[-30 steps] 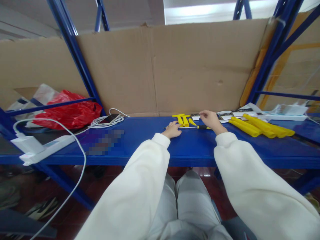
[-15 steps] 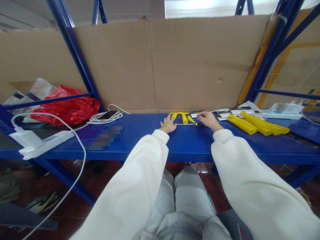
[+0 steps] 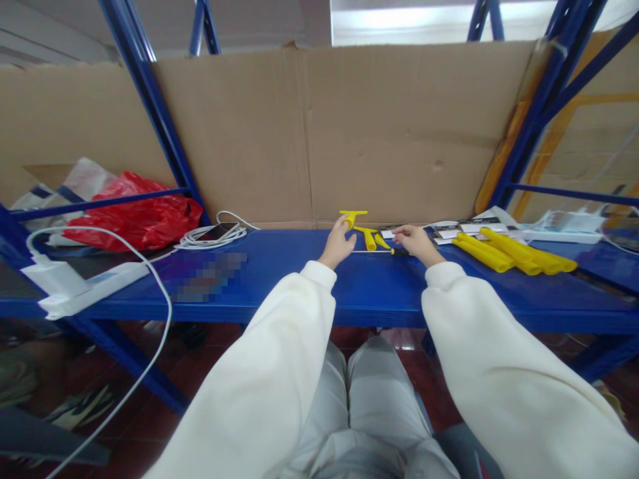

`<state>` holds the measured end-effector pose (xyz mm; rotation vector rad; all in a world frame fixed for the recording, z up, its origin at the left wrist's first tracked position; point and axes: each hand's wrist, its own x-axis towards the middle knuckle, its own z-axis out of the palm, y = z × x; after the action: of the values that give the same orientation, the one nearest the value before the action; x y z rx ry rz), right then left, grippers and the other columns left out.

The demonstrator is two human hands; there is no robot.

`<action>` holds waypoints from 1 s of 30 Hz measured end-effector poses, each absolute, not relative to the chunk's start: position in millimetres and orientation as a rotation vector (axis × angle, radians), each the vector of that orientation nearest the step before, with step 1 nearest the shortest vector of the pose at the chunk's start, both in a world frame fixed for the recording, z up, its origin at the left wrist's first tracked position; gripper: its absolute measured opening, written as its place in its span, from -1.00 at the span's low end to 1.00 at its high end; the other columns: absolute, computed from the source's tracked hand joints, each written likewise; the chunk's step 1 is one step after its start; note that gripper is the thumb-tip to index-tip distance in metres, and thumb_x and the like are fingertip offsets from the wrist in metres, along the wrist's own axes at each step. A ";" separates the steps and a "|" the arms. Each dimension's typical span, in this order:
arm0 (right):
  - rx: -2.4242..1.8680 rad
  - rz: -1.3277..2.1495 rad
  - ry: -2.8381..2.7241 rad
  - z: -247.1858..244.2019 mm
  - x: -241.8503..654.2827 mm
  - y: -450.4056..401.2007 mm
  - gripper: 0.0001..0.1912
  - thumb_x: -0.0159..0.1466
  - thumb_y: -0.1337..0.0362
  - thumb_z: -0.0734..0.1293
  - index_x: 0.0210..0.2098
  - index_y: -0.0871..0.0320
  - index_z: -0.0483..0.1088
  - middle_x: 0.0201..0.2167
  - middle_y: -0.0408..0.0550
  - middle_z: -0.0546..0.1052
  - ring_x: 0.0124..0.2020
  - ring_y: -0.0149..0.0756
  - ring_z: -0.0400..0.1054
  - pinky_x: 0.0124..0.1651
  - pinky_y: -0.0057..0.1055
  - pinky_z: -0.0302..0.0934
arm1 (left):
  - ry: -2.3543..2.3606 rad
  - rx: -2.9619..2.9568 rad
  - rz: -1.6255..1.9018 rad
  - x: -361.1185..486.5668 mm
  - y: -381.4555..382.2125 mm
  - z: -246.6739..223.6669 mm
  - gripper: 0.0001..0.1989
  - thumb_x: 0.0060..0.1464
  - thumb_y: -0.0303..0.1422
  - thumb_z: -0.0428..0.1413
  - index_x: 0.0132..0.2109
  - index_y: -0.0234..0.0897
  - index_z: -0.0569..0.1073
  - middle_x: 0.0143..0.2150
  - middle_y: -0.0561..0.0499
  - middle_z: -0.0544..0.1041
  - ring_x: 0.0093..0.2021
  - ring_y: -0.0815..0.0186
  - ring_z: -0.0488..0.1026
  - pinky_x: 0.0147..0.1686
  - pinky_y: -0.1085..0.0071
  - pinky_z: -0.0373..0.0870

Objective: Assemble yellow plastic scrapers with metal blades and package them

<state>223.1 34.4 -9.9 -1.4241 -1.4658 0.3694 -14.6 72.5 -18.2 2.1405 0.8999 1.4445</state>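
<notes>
My left hand [image 3: 338, 245] is closed around the stem of a yellow T-shaped plastic piece [image 3: 353, 214], held raised near the back of the blue table. A short yellow tubular part [image 3: 369, 239] and a curved yellow trigger-like piece [image 3: 382, 240] lie just right of it. A screwdriver [image 3: 397, 252] with a thin shaft and yellow-and-black handle lies crosswise in front of these parts. My right hand [image 3: 413, 242] rests beside its handle, thumb and fingers drawn together. Whatever is between those fingertips is too small to make out.
Several yellow tubes [image 3: 512, 251] lie right of my right hand, before printed packets [image 3: 462, 228]. A power strip [image 3: 564, 235] is farther right. At left are a coiled white cable [image 3: 212, 236], a red plastic bag [image 3: 144, 209] and another power strip [image 3: 94, 286]. Cardboard [image 3: 389, 133] walls the back.
My left hand has lifted the yellow T-shaped piece off the table and tilted it upward, away from the tubular part. My right hand stays nearly in place.
</notes>
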 end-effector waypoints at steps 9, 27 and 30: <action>-1.060 0.871 -0.954 2.3 212.2 28.7 -0.86 0.44 0.20 0.29 -0.21 0.13 0.39 -0.19 0.05 0.64 -0.25 -0.29 0.57 -0.19 -0.38 0.46 | 0.527 1.906 1.323 -7.2 36.8 -1.8 -0.56 0.01 -0.04 0.38 -0.14 -0.33 0.71 0.30 -0.27 0.52 0.32 -0.04 0.44 0.37 0.00 0.28; -1.105 0.822 -0.821 9.9 203.7 12.7 -0.78 0.30 0.45 0.44 -0.25 0.13 0.30 -0.52 -0.18 0.52 -0.55 -0.45 0.45 -0.46 -0.61 0.36 | 1.181 2.001 1.436 -8.5 44.9 -11.2 -0.59 -0.04 -0.53 0.36 -0.08 -0.24 0.40 -0.23 0.01 0.59 -0.23 0.27 0.58 -0.05 0.25 0.52; -1.173 0.784 -0.857 8.9 202.2 12.6 -0.81 0.31 0.44 0.42 -0.20 0.13 0.33 -0.51 -0.18 0.53 -0.56 -0.45 0.44 -0.51 -0.63 0.32 | 1.247 2.249 1.277 -10.8 42.0 -11.9 -0.69 0.00 -0.51 0.33 -0.11 -0.22 0.46 -0.19 -0.05 0.64 -0.11 0.16 0.60 0.03 0.21 0.49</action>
<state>202.2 12.6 8.9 -1.1729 -0.8574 0.7845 -10.8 42.0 -11.9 2.2486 1.2468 1.2768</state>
